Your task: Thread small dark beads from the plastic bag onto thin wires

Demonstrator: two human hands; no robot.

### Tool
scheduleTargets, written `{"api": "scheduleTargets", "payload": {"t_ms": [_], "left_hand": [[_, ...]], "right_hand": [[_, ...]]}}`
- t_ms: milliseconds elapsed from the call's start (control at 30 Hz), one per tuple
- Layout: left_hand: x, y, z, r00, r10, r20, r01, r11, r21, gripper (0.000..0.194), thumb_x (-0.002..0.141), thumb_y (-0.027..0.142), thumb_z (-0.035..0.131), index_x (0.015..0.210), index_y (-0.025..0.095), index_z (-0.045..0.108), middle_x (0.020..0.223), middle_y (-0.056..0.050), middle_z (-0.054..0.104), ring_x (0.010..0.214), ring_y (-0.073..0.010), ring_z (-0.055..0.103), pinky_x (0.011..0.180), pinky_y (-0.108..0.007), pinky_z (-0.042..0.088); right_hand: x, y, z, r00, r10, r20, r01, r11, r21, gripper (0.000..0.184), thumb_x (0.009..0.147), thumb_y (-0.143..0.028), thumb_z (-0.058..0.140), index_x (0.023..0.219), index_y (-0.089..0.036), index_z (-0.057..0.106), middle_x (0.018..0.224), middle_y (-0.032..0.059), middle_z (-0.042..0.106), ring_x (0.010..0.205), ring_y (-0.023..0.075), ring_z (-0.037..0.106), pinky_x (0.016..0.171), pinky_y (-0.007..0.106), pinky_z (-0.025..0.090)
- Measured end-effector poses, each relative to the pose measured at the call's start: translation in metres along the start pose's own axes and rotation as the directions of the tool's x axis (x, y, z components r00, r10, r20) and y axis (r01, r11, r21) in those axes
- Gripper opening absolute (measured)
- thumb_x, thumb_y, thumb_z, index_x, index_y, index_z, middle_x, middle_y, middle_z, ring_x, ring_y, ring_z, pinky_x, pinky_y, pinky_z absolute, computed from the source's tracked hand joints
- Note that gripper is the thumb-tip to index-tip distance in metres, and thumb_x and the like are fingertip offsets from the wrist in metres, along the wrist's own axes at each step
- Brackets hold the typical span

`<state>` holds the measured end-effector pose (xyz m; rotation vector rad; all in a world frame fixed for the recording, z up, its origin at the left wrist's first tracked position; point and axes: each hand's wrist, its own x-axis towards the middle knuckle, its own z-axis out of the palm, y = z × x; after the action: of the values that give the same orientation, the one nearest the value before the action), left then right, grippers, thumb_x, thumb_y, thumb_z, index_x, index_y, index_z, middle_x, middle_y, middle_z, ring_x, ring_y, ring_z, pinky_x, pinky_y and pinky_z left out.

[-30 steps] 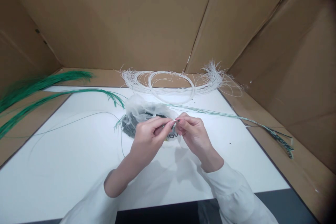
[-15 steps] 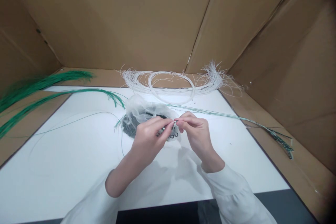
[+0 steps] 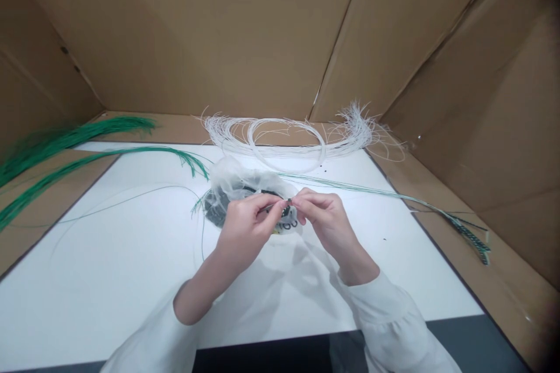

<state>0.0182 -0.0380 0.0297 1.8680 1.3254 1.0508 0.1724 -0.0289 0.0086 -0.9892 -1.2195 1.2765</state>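
Note:
My left hand [image 3: 247, 226] and my right hand [image 3: 326, 218] meet fingertip to fingertip above a translucent plastic bag [image 3: 236, 178]. Thumb and forefinger are pinched together on each. Between the two pinches shows a small dark piece [image 3: 288, 202], too tiny to make out in kind. The bag lies crumpled on the white table surface, with a dark mass of contents [image 3: 215, 210] inside and printed lettering near my fingers. My hands hide part of the bag.
Green wire bundles [image 3: 91, 157] lie at the left. A coil of white wires [image 3: 286, 145] rests at the back. Thin green wires [image 3: 363, 187] run right to black-and-green striped ends [image 3: 470, 236]. Cardboard walls [image 3: 219, 35] enclose the table [image 3: 109, 280].
My fingers have shifted slightly while staying pinched close together. My left fingertips have drawn back a little, and more of the dark piece and the bag's lettering shows. The wires stay put.

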Motion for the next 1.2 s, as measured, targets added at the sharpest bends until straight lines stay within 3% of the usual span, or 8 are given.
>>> {"api": "scheduleTargets", "payload": {"t_ms": [200,433,733,1200], "left_hand": [[0.0004,-0.0013,0.0002,1.0,0.002,0.024,-0.003,0.999,0.037,0.02,0.08,0.024,0.051,0.071,0.015,0.066,0.061,0.001,0.062,0.055,-0.009,0.049,0.056,-0.02,0.037],[0.0018,0.0009,0.0009,0.998,0.026,0.052,-0.029,0.998,0.052,0.02,0.08,0.021,0.051,0.068,0.014,0.065,0.06,0.001,0.061,0.057,-0.009,0.049,0.058,-0.019,0.035],[0.0007,-0.0042,-0.0008,0.966,-0.149,0.213,0.195,0.958,-0.212,0.026,0.08,0.035,0.05,0.074,0.015,0.065,0.061,0.001,0.055,0.056,-0.0092,0.044,0.051,-0.02,0.034],[0.0002,-0.0021,0.0004,0.979,-0.177,0.104,0.195,0.961,-0.198,0.023,0.077,0.034,0.055,0.072,0.014,0.064,0.061,0.0,0.057,0.053,-0.0079,0.042,0.047,-0.02,0.031]], "right_hand": [[0.0007,0.0026,-0.001,1.0,-0.008,-0.014,0.008,1.0,-0.001,0.027,0.071,-0.032,0.065,0.048,-0.018,0.065,0.055,0.0003,0.055,0.058,0.011,0.046,0.051,0.025,0.032],[0.0016,0.0018,0.0004,0.999,0.036,-0.021,-0.036,0.999,-0.023,0.017,0.066,-0.027,0.069,0.052,-0.019,0.067,0.053,-0.0022,0.051,0.052,0.0086,0.042,0.05,0.025,0.031],[0.0012,-0.0032,0.0011,0.98,0.198,0.02,-0.199,0.972,0.129,0.009,0.063,-0.025,0.069,0.062,-0.016,0.07,0.057,-0.0022,0.053,0.043,0.0047,0.038,0.043,0.024,0.023],[0.0008,-0.0056,0.0015,0.972,0.233,0.035,-0.236,0.954,0.187,0.009,0.061,-0.023,0.07,0.058,-0.015,0.069,0.055,-0.0029,0.05,0.042,0.0039,0.036,0.042,0.024,0.019]]}}
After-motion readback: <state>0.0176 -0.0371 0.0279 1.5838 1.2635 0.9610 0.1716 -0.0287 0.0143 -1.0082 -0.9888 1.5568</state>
